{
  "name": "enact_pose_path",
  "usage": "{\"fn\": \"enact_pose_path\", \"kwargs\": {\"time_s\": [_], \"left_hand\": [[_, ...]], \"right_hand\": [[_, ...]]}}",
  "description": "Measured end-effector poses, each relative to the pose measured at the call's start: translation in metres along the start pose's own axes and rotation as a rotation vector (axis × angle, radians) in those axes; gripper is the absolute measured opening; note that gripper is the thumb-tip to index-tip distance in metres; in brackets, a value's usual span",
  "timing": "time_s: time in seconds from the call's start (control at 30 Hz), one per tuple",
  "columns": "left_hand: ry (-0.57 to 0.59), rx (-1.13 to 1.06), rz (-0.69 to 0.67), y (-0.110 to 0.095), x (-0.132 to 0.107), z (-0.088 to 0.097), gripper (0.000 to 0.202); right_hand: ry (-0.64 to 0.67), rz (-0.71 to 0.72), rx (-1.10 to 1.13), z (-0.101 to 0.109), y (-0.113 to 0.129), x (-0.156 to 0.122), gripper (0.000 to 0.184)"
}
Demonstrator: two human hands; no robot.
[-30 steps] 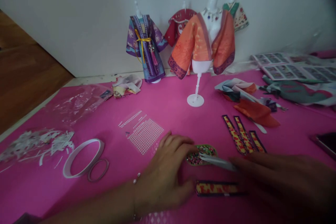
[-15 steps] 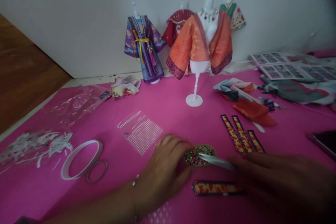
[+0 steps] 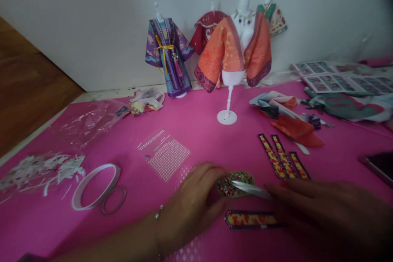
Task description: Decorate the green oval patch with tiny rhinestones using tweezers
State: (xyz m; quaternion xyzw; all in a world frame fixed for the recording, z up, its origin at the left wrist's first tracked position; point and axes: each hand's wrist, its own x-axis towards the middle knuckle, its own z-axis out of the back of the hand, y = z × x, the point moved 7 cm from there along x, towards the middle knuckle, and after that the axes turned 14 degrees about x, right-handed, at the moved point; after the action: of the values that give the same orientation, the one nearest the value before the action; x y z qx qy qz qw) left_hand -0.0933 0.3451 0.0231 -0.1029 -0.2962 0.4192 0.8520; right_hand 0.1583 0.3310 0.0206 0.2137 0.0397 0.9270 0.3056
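Note:
My left hand [image 3: 195, 198] steadies a small green-rimmed dish [image 3: 254, 180] at its left end, fingers curled by the edge. Tiny multicoloured beads or rhinestones [image 3: 225, 187] fill the dish. Metal tweezers [image 3: 253, 189] are gripped in my right hand [image 3: 325, 208], their tips over the beads; whether they pinch one is too small to tell. Below the dish lies a dark-edged, yellow-and-red patterned strip [image 3: 251, 219], its right end hidden by my right hand. Three similar strips [image 3: 282, 157] lie beyond that hand.
A dress form [image 3: 229, 102] wearing orange sleeves stands behind, beside a purple robe [image 3: 168, 57] on another form. A sheet of small gems [image 3: 168, 157], tape rolls [image 3: 115, 178] and white scraps [image 3: 61, 166] lie left. Fabric pieces [image 3: 294, 127] and a phone-like dark object [image 3: 379, 166] are right.
My left hand and the dish have shifted slightly right and towards me. The tweezer tips have moved a little left and down, still over the beads.

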Motion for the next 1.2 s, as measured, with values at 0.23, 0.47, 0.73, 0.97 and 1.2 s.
{"fn": "enact_pose_path", "kwargs": {"time_s": [0.23, 0.47, 0.73, 0.97, 1.2], "left_hand": [[0.012, -0.02, -0.006, -0.001, 0.001, 0.0, 0.038], [0.029, -0.028, 0.003, -0.001, 0.002, 0.001, 0.035], [0.038, -0.042, 0.017, -0.002, 0.002, 0.0, 0.037], [0.019, -0.042, -0.006, -0.001, 0.002, -0.001, 0.038], [0.05, -0.053, 0.04, 0.003, 0.002, -0.002, 0.039]], "right_hand": [[0.025, 0.13, -0.059, 0.009, 0.004, 0.015, 0.038], [0.01, 0.003, -0.028, -0.002, 0.002, 0.003, 0.04], [0.012, 0.007, 0.003, -0.003, 0.004, 0.006, 0.04], [0.051, 0.111, 0.003, 0.003, 0.007, 0.014, 0.039], [0.057, -0.003, 0.012, -0.004, -0.002, -0.004, 0.043]]}}
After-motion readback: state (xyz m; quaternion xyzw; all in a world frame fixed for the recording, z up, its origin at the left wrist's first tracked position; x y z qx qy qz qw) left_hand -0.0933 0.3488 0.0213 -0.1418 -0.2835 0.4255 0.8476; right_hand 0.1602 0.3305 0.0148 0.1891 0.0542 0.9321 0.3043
